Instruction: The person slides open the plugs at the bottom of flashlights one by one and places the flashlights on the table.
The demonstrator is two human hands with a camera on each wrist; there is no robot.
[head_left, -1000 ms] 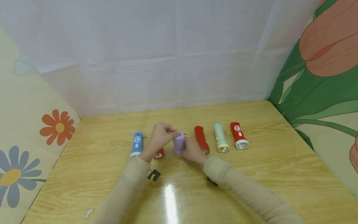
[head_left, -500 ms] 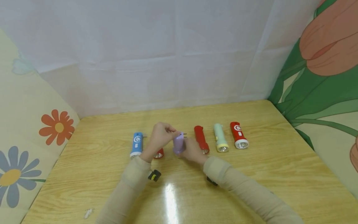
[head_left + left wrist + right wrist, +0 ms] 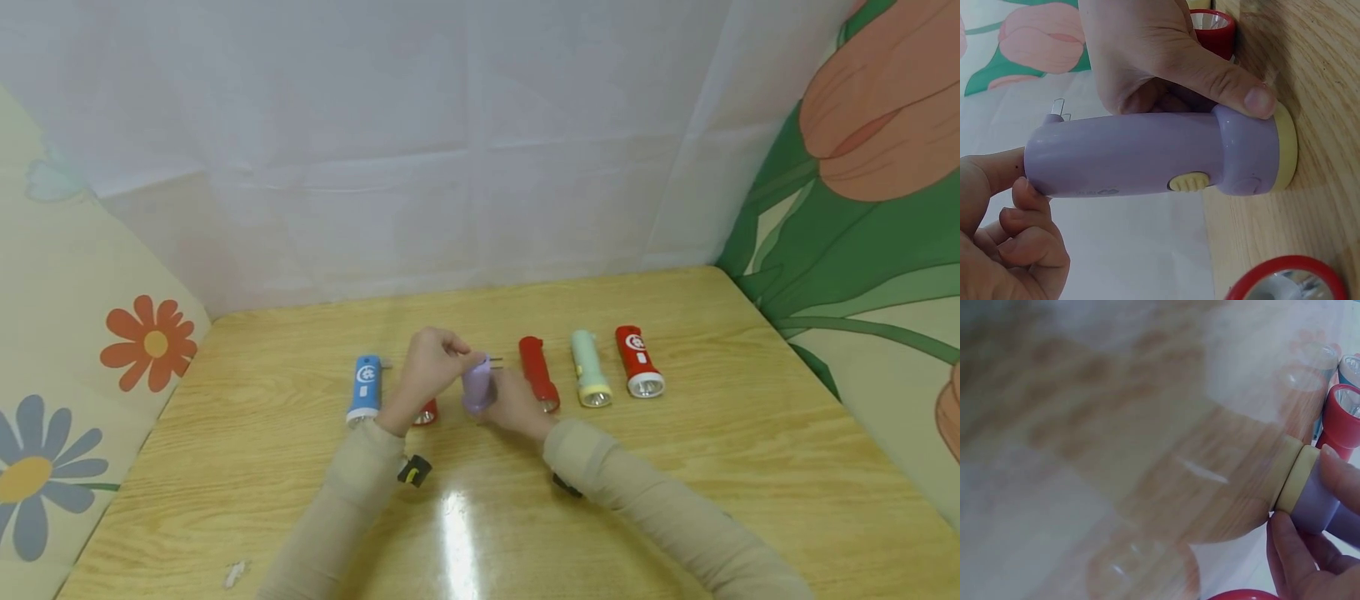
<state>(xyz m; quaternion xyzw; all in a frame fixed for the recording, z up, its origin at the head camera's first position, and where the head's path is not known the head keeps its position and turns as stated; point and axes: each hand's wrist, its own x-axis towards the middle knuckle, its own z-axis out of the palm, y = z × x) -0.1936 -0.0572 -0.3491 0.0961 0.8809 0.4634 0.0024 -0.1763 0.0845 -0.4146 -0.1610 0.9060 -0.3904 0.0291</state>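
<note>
A lilac flashlight [image 3: 477, 387] with a pale yellow rim stands upright between my hands, lens end down at the tabletop. In the left wrist view its yellow slide switch [image 3: 1189, 182] shows on the side, and two metal plug prongs [image 3: 1058, 106] stick out near the tail. My left hand [image 3: 435, 362] pinches the tail end with its fingertips. Lower down, my right hand [image 3: 517, 404] grips the flashlight's head, the thumb lying along it near the rim. The right wrist view shows that thumb and the fingers [image 3: 1291, 550] on either side of the head.
On the wooden table [image 3: 675, 500], a plain red flashlight [image 3: 537, 367], a mint one [image 3: 588, 367] and a red-and-white one [image 3: 636, 358] lie to the right. A blue flashlight [image 3: 366, 383] and a partly hidden red flashlight [image 3: 426, 412] lie left. A white curtain [image 3: 375, 167] hangs behind.
</note>
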